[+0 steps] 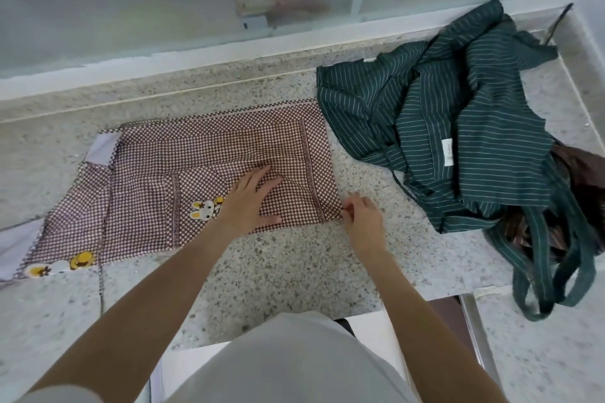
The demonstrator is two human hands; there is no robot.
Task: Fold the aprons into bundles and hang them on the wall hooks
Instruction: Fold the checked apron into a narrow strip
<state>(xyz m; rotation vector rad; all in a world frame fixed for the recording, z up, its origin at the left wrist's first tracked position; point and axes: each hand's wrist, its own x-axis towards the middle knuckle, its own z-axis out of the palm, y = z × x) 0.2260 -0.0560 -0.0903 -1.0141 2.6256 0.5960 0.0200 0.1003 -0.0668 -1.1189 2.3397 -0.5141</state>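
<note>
Speckled stone counter point(278, 271) under you, checked apron point(183, 173) laid flat, striped apron point(458, 127) heaped to its right. Your left hand point(248, 203) presses flat; your right hand point(363, 216) pinches the near corner. Mid-fold, I'd say: next, carry that corner across.

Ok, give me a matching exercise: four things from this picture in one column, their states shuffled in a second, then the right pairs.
1. left hand
2. right hand
3. checked apron
4. striped apron

A. crumpled in a heap
B. pinches a fabric corner
C. spread flat, partly folded
D. presses flat on cloth

Pairs: 1-D, 2-B, 3-C, 4-A
</note>
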